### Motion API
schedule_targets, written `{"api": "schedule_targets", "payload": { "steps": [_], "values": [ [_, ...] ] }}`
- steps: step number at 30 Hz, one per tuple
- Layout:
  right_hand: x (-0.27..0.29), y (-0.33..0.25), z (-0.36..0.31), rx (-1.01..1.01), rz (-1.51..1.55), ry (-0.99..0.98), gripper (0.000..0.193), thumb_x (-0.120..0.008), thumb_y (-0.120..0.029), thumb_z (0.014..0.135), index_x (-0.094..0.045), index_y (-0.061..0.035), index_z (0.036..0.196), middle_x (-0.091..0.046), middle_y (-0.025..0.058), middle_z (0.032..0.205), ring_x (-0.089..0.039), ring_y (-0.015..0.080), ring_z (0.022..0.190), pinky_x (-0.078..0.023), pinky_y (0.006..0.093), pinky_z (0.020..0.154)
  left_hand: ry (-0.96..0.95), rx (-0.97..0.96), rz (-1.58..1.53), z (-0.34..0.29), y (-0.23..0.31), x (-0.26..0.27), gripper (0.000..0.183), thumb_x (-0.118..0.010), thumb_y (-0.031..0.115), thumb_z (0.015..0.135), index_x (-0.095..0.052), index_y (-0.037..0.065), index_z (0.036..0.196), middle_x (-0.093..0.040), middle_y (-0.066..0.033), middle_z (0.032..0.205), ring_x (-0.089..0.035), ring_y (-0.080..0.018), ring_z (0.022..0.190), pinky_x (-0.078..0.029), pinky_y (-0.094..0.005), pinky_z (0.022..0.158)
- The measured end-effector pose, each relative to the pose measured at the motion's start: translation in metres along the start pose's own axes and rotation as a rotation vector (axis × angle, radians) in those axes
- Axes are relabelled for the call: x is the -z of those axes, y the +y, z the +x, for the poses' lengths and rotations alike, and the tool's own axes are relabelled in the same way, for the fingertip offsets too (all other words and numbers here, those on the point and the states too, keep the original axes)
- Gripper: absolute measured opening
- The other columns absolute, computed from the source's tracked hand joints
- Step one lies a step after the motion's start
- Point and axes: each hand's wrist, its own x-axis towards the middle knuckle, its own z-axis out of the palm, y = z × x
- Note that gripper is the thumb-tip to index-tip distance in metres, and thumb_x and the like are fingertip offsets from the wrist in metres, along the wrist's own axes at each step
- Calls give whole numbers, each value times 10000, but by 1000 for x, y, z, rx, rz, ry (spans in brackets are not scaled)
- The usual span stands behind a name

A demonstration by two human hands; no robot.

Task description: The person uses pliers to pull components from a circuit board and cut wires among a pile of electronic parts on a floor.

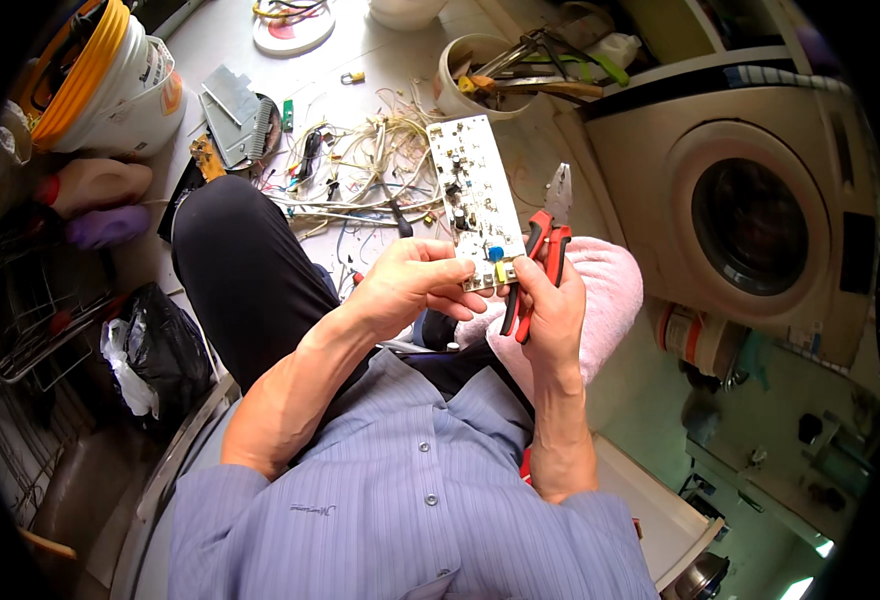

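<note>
Both hands grip one white rectangular circuit board [475, 195] — left hand [407, 283] pinching its bottom edge, right hand [550, 305] also clamping red-handled pliers [543, 240].

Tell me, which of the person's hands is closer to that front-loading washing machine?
Right. The right hand, holding red-handled pliers, sits on the side toward the washing machine. The left hand, gripping the circuit board, is farther from it.

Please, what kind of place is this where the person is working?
Probably a home laundry or utility corner used for repair work. A washing machine stands at the right, loose wires lie on the floor, and a tub of hand tools stands beside them.
</note>
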Motion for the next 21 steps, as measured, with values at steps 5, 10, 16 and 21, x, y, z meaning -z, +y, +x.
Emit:
{"api": "schedule_targets", "payload": {
  "steps": [5,10,16,21],
  "values": [
    [3,-1,4,-66,83,-27,149,-590,-91,979,-612,30,1062,-674,77,874,-629,108,689,-515,233,615,-18,-30,-31,-1,1,-2,299,-661,204,983,-664,-69,1105,-737,-175,1022,-748,-199,810,-630,-293,685],
    [10,7,5,-131,158,-15,118,-594,-85,978,-625,5,1049,-676,52,840,-623,76,655,-485,201,552,-9,-37,-23,-1,-1,-1,309,-677,207,974,-664,-72,1105,-735,-168,1014,-747,-201,805,-629,-292,677],
    [7,10,8,-177,191,0,105,-573,-93,987,-620,-7,1023,-665,48,793,-595,67,596,-442,191,487,5,-37,-36,-2,1,-4,312,-690,184,954,-665,-77,1123,-731,-162,1029,-742,-196,799,-627,-289,670],
    [9,16,10,-163,195,14,137,-558,-80,987,-607,10,1079,-677,65,870,-621,85,635,-483,207,528,18,-40,-21,-2,-1,-3,300,-690,146,932,-658,-78,1129,-726,-157,1038,-739,-190,799,-629,-288,667]
  ]
}}
